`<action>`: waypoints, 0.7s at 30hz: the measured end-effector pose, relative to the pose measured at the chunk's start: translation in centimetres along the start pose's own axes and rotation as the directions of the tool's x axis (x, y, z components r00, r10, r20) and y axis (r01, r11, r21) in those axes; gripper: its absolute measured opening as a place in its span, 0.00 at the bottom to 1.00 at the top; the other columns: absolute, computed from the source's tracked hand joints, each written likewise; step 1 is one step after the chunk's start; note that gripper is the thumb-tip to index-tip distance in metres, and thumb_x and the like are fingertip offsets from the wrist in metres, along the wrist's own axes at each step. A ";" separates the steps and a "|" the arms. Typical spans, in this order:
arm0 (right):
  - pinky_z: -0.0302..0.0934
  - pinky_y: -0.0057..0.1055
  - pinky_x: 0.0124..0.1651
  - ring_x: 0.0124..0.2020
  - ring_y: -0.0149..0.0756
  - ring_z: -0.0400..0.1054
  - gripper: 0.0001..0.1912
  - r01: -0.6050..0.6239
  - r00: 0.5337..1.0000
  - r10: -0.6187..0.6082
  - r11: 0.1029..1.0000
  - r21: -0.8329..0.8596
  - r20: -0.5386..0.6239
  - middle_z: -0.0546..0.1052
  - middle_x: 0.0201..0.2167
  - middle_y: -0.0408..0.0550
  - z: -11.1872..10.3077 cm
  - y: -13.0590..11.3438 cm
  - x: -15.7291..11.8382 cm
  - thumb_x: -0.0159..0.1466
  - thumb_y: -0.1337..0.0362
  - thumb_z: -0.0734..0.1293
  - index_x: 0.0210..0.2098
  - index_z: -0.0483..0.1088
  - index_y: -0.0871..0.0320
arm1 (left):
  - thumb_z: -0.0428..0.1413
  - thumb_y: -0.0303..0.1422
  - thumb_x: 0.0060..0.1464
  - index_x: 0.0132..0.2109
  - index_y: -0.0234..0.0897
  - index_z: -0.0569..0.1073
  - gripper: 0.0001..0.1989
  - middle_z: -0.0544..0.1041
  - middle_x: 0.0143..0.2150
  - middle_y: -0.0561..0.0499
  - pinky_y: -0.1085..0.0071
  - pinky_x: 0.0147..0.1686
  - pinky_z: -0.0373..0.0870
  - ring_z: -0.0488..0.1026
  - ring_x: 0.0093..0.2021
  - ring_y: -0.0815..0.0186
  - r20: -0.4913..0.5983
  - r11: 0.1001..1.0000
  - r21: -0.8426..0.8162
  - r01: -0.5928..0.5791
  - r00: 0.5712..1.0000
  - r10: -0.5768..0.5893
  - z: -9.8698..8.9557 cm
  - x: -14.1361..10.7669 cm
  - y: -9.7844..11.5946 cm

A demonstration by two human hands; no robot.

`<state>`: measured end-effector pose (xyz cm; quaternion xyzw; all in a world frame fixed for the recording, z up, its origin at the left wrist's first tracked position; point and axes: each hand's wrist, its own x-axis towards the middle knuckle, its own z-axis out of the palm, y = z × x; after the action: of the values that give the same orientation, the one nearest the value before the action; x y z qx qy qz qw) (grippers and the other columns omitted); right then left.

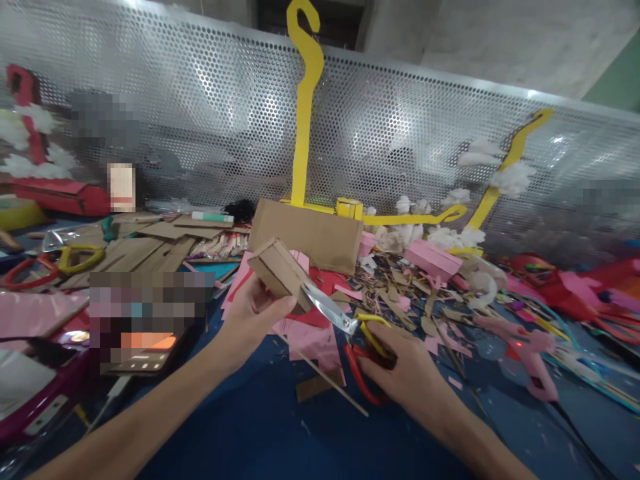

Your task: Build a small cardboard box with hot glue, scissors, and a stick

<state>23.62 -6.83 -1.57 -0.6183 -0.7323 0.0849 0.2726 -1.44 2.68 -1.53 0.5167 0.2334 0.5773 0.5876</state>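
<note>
A small cardboard box (281,268) is gripped from below and the side by my left hand (253,320), its thumb on the near face. My right hand (400,357) is closed around the yellow and red handles of the scissors (333,313). The scissor blades reach the right side of the small box; whether they cut into it cannot be made out. Behind the small box stands a larger cardboard piece (310,235), with a tall yellow hook shape (304,133) rising behind it. Pink paper pieces (317,343) lie beneath my hands.
A pink glue gun (525,350) with a lit red light lies at the right. Cardboard scraps (395,287) and a pink box (433,259) are behind my right hand. A phone (145,347) and cardboard strips (135,260) lie at the left. A perforated metal panel (210,100) stands behind.
</note>
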 end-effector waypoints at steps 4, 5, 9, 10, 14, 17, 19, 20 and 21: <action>0.55 0.28 0.29 0.25 0.33 0.60 0.07 -0.001 0.999 0.001 1.000 0.009 0.036 0.70 0.24 0.39 0.3 0.0 0.0 0.66 0.62 0.66 0.32 0.66 0.54 | 0.69 0.32 0.52 0.51 0.39 0.75 0.19 0.80 0.50 0.45 0.61 0.52 0.73 0.77 0.50 0.56 0.015 0.999 0.028 -0.046 0.999 0.045 0.2 0.0 0.2; 0.54 0.28 0.29 0.25 0.32 0.60 0.07 -0.008 0.999 0.007 1.000 0.015 0.046 0.69 0.24 0.38 0.3 0.0 0.0 0.66 0.62 0.65 0.32 0.66 0.54 | 0.69 0.32 0.51 0.50 0.39 0.75 0.19 0.80 0.50 0.45 0.61 0.52 0.74 0.77 0.50 0.57 0.017 0.998 0.036 -0.052 0.999 0.052 0.2 0.0 0.3; 0.53 0.28 0.30 0.26 0.32 0.60 0.06 -0.035 0.998 0.033 0.999 0.036 0.052 0.68 0.24 0.38 0.2 -0.1 0.0 0.66 0.63 0.66 0.32 0.66 0.54 | 0.69 0.31 0.51 0.50 0.40 0.75 0.19 0.80 0.50 0.46 0.63 0.52 0.74 0.76 0.50 0.57 0.022 0.998 0.041 -0.057 0.998 0.056 0.3 0.1 0.3; 0.53 0.29 0.30 0.26 0.32 0.60 0.05 -0.040 0.998 0.038 0.998 0.040 0.048 0.68 0.24 0.38 0.2 -0.1 0.0 0.65 0.64 0.66 0.32 0.66 0.54 | 0.69 0.31 0.52 0.51 0.40 0.75 0.20 0.80 0.51 0.46 0.63 0.52 0.74 0.76 0.51 0.58 0.026 0.998 0.034 -0.055 0.998 0.054 0.3 0.1 0.3; 0.54 0.29 0.31 0.28 0.33 0.61 0.02 -0.044 0.998 0.041 0.997 0.060 0.051 0.70 0.26 0.39 0.2 -0.3 -0.1 0.66 0.63 0.66 0.35 0.69 0.54 | 0.68 0.31 0.52 0.54 0.40 0.74 0.22 0.80 0.53 0.46 0.65 0.52 0.74 0.76 0.52 0.59 0.023 1.000 -0.004 -0.021 1.000 0.021 0.1 0.2 0.1; 0.54 0.29 0.31 0.28 0.33 0.61 0.04 -0.053 0.998 0.050 0.996 0.070 0.046 0.70 0.26 0.39 0.2 -0.3 0.0 0.66 0.63 0.65 0.35 0.68 0.54 | 0.69 0.31 0.52 0.55 0.40 0.74 0.24 0.79 0.54 0.45 0.64 0.52 0.74 0.76 0.54 0.57 -0.001 1.000 -0.019 0.002 1.000 -0.002 0.0 0.2 0.0; 0.54 0.29 0.30 0.27 0.33 0.61 0.05 -0.071 0.997 0.067 0.994 0.084 0.044 0.69 0.25 0.38 0.2 -0.1 0.0 0.67 0.62 0.64 0.33 0.67 0.54 | 0.70 0.31 0.51 0.56 0.40 0.73 0.26 0.78 0.57 0.44 0.64 0.53 0.74 0.75 0.56 0.56 -0.010 1.000 -0.028 0.014 1.000 -0.014 0.0 0.1 0.0; 0.54 0.29 0.30 0.27 0.33 0.61 0.05 -0.081 0.996 0.077 0.992 0.092 0.047 0.69 0.25 0.38 0.2 0.0 0.1 0.67 0.62 0.64 0.34 0.67 0.54 | 0.70 0.31 0.51 0.57 0.40 0.73 0.27 0.78 0.57 0.44 0.64 0.53 0.74 0.75 0.57 0.55 -0.017 0.999 -0.030 0.020 1.000 -0.021 0.0 0.1 0.0; 0.54 0.28 0.30 0.27 0.33 0.62 0.05 -0.091 0.995 0.087 0.991 0.097 0.049 0.69 0.25 0.38 0.2 0.1 0.1 0.67 0.62 0.64 0.34 0.68 0.54 | 0.70 0.31 0.50 0.57 0.40 0.73 0.27 0.78 0.57 0.44 0.64 0.53 0.74 0.75 0.57 0.55 -0.023 0.999 -0.030 0.027 0.999 -0.028 0.1 0.1 0.1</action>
<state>23.64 -6.70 -1.80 -0.6340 -0.7047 0.1471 0.2826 -1.40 2.73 -1.41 0.4977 0.2387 0.5788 0.6003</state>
